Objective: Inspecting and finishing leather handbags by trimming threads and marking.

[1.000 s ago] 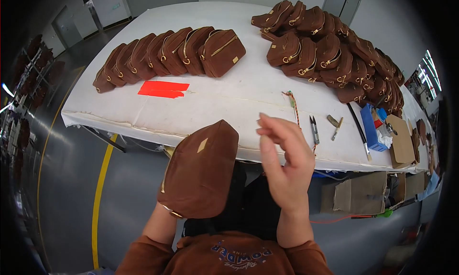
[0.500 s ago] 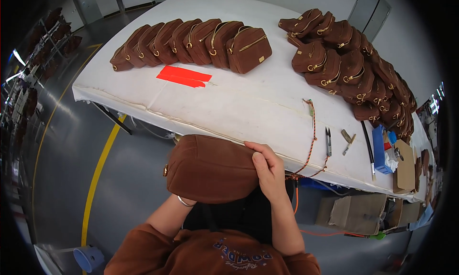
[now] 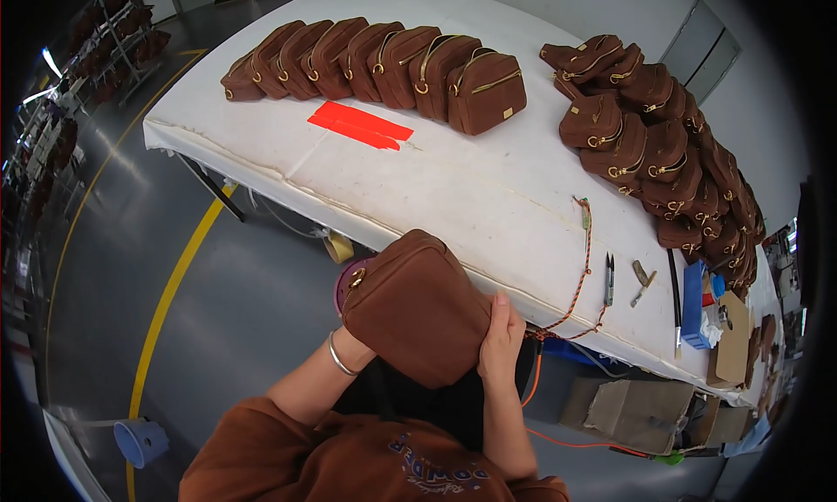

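- Brown bag (image 3: 418, 314): before near edge of tabletop (image 3: 488, 188).
- Right hand (image 3: 503, 341): fingers (image 3: 500, 308) grasp bag's right side.
- Left hand (image 3: 358, 349): at bag's lower left; fingers hidden, cannot tell grip.

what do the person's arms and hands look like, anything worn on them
Rust-brown sleeves leave both forearms bare. A plain silver-coloured bangle circles the left wrist. The right hand wears no glove; the left hand is mostly hidden.

left hand (image 3: 356, 351): mostly hidden | right hand (image 3: 501, 338): curled, gripping
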